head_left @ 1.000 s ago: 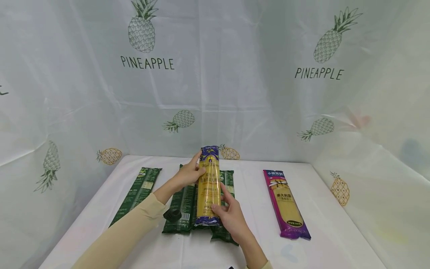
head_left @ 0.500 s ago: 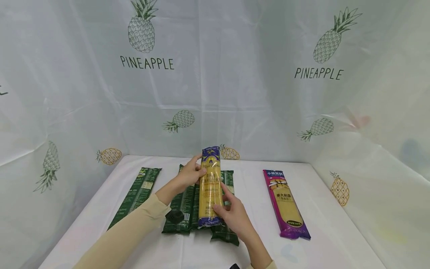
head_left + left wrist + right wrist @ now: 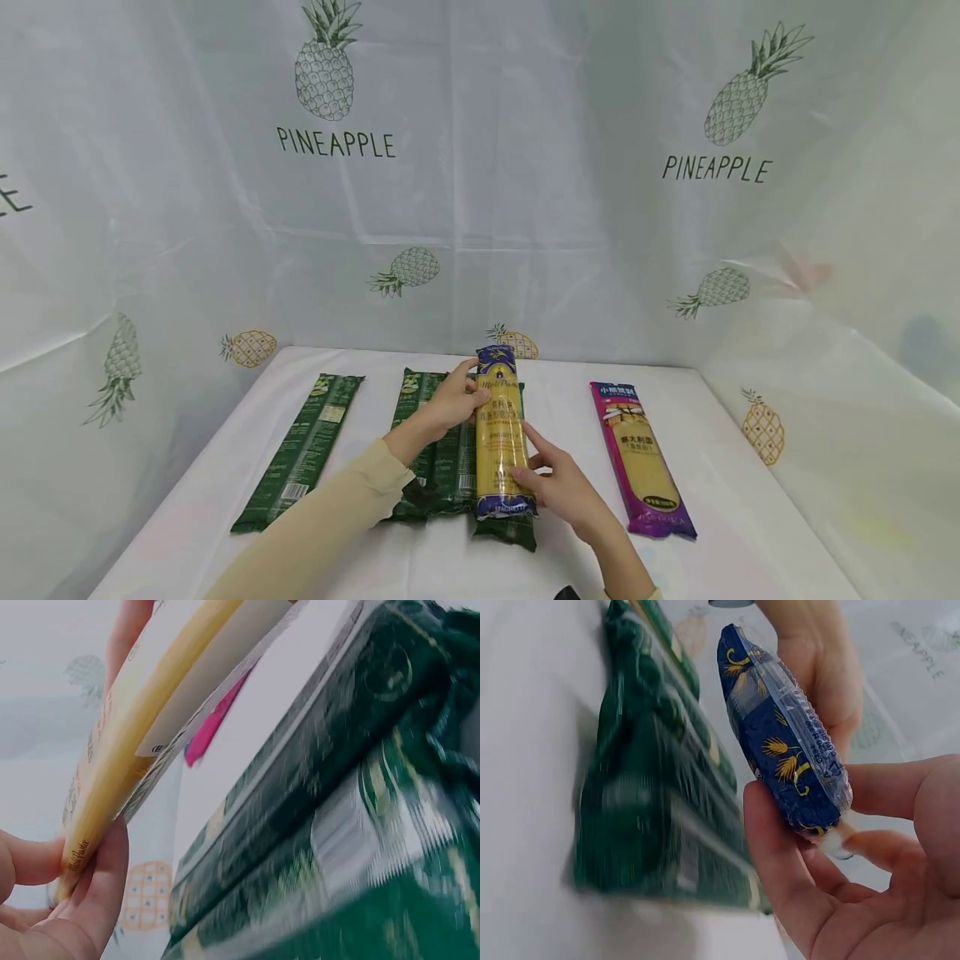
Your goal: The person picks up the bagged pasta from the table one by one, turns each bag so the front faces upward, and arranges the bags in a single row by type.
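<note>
Both hands hold a yellow and blue spaghetti packet raised over the green packets in the middle. The left hand pinches its upper left edge, thumb on the front. Lower down on the right side, the right hand grips it between thumb and fingers. In the left wrist view the packet is tilted, held at one end by the left thumb and fingers. Its blue end with wheat prints shows in the right wrist view. Under it lie green packets, partly covered by the held packet and left arm.
Another green packet lies apart on the left side of the white tabletop. A purple and yellow pasta packet lies to the right. Behind the table hangs a pineapple-print sheet.
Both hands have moved the spaghetti packet to the right and slightly nearer, onto the rightmost of the middle green packets in the head view. More of the green packets at its left shows now.
</note>
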`<state>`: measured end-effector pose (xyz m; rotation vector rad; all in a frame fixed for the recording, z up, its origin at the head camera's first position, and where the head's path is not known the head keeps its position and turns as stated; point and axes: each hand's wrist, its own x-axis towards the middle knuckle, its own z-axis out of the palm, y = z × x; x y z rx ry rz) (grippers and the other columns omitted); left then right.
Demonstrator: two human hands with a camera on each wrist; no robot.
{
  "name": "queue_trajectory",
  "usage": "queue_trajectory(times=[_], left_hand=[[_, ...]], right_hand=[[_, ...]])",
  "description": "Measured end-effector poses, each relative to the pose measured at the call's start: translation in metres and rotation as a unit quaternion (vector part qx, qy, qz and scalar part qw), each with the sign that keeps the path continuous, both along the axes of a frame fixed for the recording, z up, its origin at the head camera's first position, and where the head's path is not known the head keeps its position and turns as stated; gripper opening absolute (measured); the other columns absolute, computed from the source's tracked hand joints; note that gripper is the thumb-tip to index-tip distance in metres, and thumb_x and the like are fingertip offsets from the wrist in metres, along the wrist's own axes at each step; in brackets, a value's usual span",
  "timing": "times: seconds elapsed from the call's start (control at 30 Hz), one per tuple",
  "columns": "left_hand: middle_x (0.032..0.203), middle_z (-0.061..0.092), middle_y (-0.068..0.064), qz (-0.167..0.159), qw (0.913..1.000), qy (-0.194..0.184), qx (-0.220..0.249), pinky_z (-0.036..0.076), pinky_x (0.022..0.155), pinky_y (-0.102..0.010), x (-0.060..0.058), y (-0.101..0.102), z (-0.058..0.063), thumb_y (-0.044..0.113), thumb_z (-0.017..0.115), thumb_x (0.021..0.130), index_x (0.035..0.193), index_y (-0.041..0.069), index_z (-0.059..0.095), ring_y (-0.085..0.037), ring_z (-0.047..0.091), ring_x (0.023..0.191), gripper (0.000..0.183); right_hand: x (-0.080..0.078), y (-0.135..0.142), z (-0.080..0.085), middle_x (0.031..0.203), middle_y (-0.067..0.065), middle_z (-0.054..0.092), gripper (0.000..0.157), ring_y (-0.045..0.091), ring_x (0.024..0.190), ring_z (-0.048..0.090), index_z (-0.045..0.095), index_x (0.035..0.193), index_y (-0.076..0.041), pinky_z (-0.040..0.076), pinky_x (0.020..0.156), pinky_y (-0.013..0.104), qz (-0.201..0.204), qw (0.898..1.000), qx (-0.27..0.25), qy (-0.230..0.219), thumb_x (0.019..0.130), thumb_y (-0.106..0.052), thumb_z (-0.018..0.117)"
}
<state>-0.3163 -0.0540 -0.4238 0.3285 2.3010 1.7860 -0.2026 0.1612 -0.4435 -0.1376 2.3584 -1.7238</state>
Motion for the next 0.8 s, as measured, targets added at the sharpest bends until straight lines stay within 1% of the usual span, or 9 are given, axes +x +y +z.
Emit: queue_trajectory(times=[0.1,0.27,0.47,0.57,0.7,0.77,0.8], left_hand=[[0.126,0.06,-0.019,-0.01,0.9999,-0.007,0.007,0.063,0.082,-0.044,0.0,0.015,-0.003,0.013,0.061,0.11,0.171,0.016,0.022,-0.028,0.071,0.102,0.073],[0.13,0.059,-0.019,-0.019,0.9996,-0.015,0.017,0.064,0.079,-0.042,-0.001,0.044,-0.008,0.013,0.064,0.108,0.17,0.016,0.024,-0.026,0.071,0.098,0.074],[0.135,0.059,-0.021,-0.028,0.9988,-0.028,0.03,0.064,0.079,-0.043,0.001,0.074,-0.014,0.013,0.066,0.107,0.171,0.016,0.022,-0.026,0.072,0.096,0.077],[0.132,0.061,-0.019,-0.036,0.9987,-0.03,0.02,0.063,0.081,-0.046,0.002,0.086,-0.017,0.014,0.067,0.107,0.171,0.015,0.021,-0.023,0.072,0.093,0.079],[0.118,0.066,-0.013,-0.046,0.9982,-0.037,0.01,0.061,0.081,-0.049,-0.001,0.101,-0.024,0.013,0.067,0.107,0.172,0.013,0.017,-0.018,0.071,0.084,0.083],[0.112,0.068,-0.011,-0.05,0.9978,-0.041,0.011,0.06,0.079,-0.048,-0.003,0.108,-0.028,0.012,0.067,0.106,0.172,0.012,0.015,-0.017,0.07,0.08,0.084],[0.11,0.069,-0.01,-0.053,0.9975,-0.045,0.015,0.061,0.078,-0.047,-0.004,0.112,-0.03,0.012,0.067,0.106,0.172,0.012,0.014,-0.017,0.07,0.08,0.085]], right_hand=[[0.002,0.015,-0.002,0.108,0.014,0.057,0.079,0.02,0.08,0.059,0.036,0.168,-0.026,0.053,0.063,0.03,-0.012,1.0,0.006,-0.012,0.1,-0.023,0.076],[0.007,0.041,-0.003,0.111,0.015,0.057,0.079,0.023,0.083,0.059,0.036,0.168,-0.025,0.053,0.064,0.031,-0.039,0.999,0.016,-0.026,0.1,-0.022,0.076],[0.009,0.068,-0.006,0.112,0.014,0.059,0.078,0.024,0.085,0.061,0.038,0.168,-0.022,0.054,0.068,0.034,-0.067,0.996,0.051,-0.033,0.1,-0.02,0.076],[0.01,0.081,-0.009,0.114,0.014,0.059,0.075,0.024,0.085,0.06,0.039,0.167,-0.022,0.052,0.067,0.033,-0.073,0.994,0.07,-0.036,0.101,-0.021,0.075],[0.011,0.097,-0.012,0.113,0.013,0.06,0.074,0.023,0.083,0.055,0.039,0.166,-0.018,0.045,0.061,0.029,-0.062,0.994,0.088,-0.028,0.101,-0.023,0.074],[0.011,0.104,-0.012,0.11,0.012,0.063,0.074,0.022,0.084,0.055,0.04,0.166,-0.016,0.043,0.063,0.029,-0.059,0.993,0.102,-0.019,0.101,-0.024,0.074],[0.011,0.107,-0.013,0.109,0.011,0.064,0.073,0.022,0.086,0.056,0.041,0.165,-0.015,0.044,0.066,0.029,-0.06,0.992,0.11,-0.015,0.101,-0.025,0.074]])
